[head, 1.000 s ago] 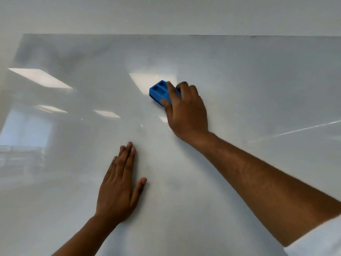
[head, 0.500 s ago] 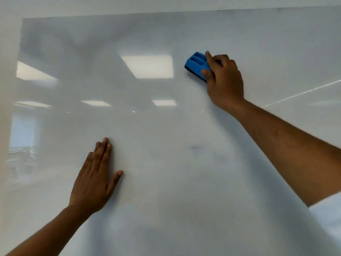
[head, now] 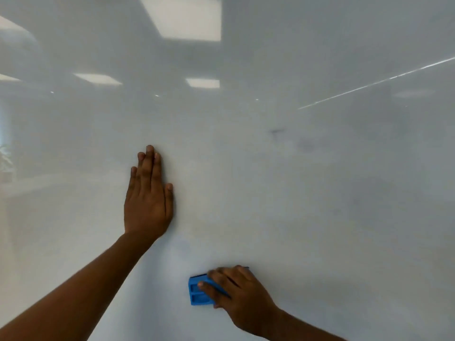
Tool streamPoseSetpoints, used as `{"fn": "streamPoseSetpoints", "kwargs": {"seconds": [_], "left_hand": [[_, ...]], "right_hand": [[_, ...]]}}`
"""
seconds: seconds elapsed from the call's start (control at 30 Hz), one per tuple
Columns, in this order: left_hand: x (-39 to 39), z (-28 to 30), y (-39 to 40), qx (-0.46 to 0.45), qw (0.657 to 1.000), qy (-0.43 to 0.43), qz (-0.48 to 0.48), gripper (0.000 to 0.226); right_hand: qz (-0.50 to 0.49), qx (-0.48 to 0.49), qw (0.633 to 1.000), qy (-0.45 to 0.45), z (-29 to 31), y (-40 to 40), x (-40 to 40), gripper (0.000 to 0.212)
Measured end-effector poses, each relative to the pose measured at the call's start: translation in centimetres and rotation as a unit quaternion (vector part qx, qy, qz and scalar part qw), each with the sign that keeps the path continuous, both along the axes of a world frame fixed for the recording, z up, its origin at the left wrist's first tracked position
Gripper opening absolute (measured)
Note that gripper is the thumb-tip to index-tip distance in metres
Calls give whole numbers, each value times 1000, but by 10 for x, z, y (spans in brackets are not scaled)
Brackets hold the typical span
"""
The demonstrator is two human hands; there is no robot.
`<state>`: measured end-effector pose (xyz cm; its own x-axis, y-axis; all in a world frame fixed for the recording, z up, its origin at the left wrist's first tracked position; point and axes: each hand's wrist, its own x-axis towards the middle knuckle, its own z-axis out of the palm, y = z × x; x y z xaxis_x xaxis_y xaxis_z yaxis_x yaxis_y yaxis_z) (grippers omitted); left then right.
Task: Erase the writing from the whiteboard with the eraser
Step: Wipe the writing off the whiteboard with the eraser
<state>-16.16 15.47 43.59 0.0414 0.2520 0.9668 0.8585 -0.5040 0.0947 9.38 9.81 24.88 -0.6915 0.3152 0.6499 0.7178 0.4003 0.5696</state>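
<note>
The glossy whiteboard (head: 320, 217) fills the whole head view. A blue eraser (head: 198, 292) lies flat against it low in the middle, and my right hand (head: 236, 294) grips it with fingers curled over its top. My left hand (head: 147, 195) presses flat on the board to the upper left of the eraser, fingers straight and pointing up. Faint grey smudges of writing (head: 278, 131) remain on the board, up and right of both hands.
Ceiling lights (head: 187, 18) and a thin bright line (head: 376, 82) are reflected in the board's upper part. A dim reflection of a room with a plant (head: 5, 158) shows at the left edge.
My right hand has swept the eraser from high on the board down to its lower middle. The view has moved closer and the board's top edge is out of frame.
</note>
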Motion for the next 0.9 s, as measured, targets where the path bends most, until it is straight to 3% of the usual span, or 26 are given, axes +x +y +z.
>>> {"fn": "streamPoseSetpoints", "kwargs": {"seconds": [0.1, 0.2, 0.33, 0.43, 0.47, 0.53, 0.57, 0.63, 0.67, 0.7, 0.77, 0.9], "left_hand": [[17, 2, -13, -12, 1000, -19, -9, 71], [24, 5, -21, -15, 1000, 19, -9, 75], [43, 3, -21, 11, 997, 72, -40, 72], [61, -11, -17, 29, 998, 35, -52, 71], [67, -17, -14, 31, 998, 19, -54, 71], [75, -24, -11, 50, 997, 2, -55, 70], [77, -33, -8, 53, 997, 2, -49, 68], [78, -45, -4, 65, 997, 19, -44, 65], [77, -53, -2, 67, 996, 29, -42, 64], [75, -62, -1, 74, 996, 38, -38, 63], [72, -81, 1, 77, 995, 49, -30, 62], [78, -139, 4, 68, 995, 74, -17, 62]], "right_hand": [[9, -62, 996, -69, 8, -23, 3, 45], [20, 39, 992, 114, 114, -34, 16, 53], [-39, 164, 923, 346, 305, -42, 61, 60], [-43, 114, 888, 443, 355, -34, 86, 22], [-30, 112, 884, 452, 358, -29, 90, 20], [-19, 88, 869, 487, 349, -32, 84, 35], [-14, 76, 867, 493, 335, -32, 81, 32], [-6, 90, 894, 440, 297, -36, 77, 25], [-3, 91, 920, 382, 269, -32, 77, 39], [2, 95, 945, 314, 234, -30, 75, 49], [30, 84, 966, 243, 151, -27, 69, 48], [39, 37, 978, 200, -15, -24, 53, 44]]}}
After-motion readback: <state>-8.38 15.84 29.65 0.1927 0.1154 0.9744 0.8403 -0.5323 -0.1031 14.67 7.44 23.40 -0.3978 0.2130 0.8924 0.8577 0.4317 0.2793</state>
